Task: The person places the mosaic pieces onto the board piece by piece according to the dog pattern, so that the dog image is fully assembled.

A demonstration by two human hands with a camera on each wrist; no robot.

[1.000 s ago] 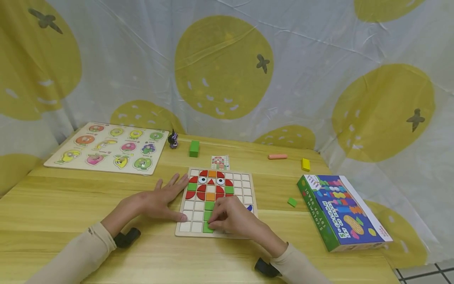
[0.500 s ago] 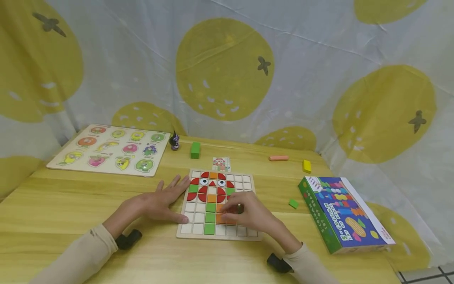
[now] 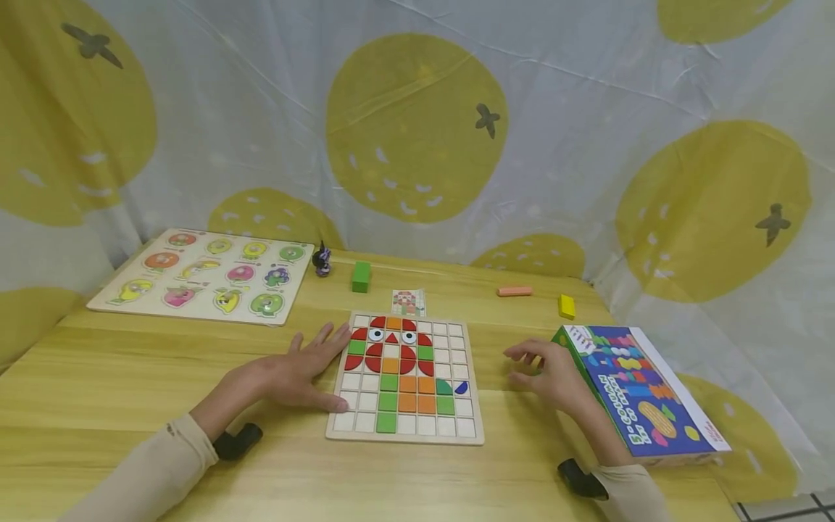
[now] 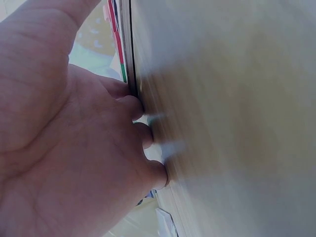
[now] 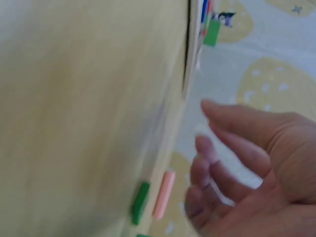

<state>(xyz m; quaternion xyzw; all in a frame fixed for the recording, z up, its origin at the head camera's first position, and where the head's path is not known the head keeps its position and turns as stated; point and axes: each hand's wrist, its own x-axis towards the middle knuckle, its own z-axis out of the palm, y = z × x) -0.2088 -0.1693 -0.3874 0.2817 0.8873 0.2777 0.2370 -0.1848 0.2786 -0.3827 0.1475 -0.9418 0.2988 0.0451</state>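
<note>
Mosaic grid board (image 3: 406,435) sits mid-tabletop (image 3: 130,362), partly filled: red, orange and green tiles plus two eye pieces form an owl-like head in the top rows; green and orange squares build a body below, with a blue piece (image 3: 461,388) at its right edge. Judging by the fill, roughly half done; the left column cells, most of the right columns and the bottom row are empty.

Left hand (image 3: 296,366): flat, fingers straight, pressing the tabletop against the board's left edge; grip holds nothing. Right hand (image 3: 551,370): off the board, hovering near the game box (image 3: 642,395), fingers loosely curled, apparently empty, over the spot where a small green tile (image 5: 140,202) lies.

Pattern card (image 3: 408,301) lies just behind the board.
</note>
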